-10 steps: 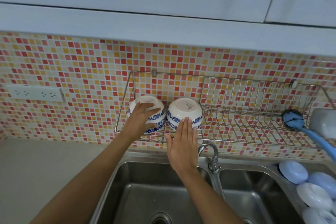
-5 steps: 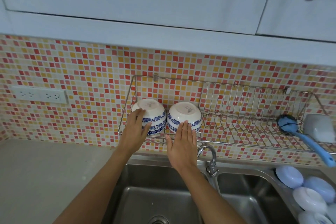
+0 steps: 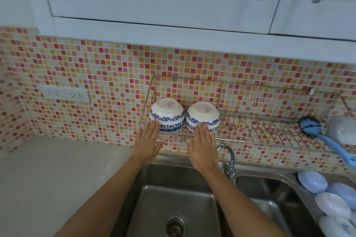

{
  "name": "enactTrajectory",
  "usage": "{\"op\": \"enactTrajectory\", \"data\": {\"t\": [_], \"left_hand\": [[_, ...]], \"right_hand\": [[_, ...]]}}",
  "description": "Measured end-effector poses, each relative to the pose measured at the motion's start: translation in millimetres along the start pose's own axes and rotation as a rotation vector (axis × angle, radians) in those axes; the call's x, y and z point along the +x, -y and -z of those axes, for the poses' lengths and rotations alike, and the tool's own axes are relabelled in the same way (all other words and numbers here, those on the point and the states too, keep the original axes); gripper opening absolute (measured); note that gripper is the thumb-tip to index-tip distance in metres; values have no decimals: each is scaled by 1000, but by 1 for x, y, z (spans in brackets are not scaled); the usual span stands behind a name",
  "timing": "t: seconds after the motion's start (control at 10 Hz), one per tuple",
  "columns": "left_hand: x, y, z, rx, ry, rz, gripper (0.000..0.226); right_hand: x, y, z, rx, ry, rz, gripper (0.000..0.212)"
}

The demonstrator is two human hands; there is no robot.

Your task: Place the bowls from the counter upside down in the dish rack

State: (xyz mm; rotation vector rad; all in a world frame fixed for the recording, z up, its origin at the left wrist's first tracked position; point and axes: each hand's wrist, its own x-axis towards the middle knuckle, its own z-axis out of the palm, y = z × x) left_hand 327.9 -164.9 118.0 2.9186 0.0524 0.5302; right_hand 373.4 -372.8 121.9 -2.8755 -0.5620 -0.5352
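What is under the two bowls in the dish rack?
Both bowls sit upside down on the dish rack wires, tiled wall behind. Anything beneath them is hidden.

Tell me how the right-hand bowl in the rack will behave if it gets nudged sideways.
The right bowl looks glazed ceramic, so probably slippery and chip-prone against the left bowl close beside it. Upside down on its wide rim, it seems unlikely to tip. On the wire dish rack it would likelier slide than roll.

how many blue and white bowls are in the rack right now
2. One blue-and-white ceramic bowl sits upside down at the wire dish rack's left end; the second sits upside down just right of it. None appear hidden.
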Motion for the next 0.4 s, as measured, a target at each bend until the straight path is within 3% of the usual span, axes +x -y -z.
{"op": "enactTrajectory", "data": {"t": [0.2, 0.4], "left_hand": [[-16, 1, 21, -16, 170, -8, 68], [-22, -7, 76, -65, 157, -33, 58]], "right_hand": [[-27, -4, 27, 105, 187, 14, 62], [-31, 7, 93, 152, 201, -127, 48]]}}
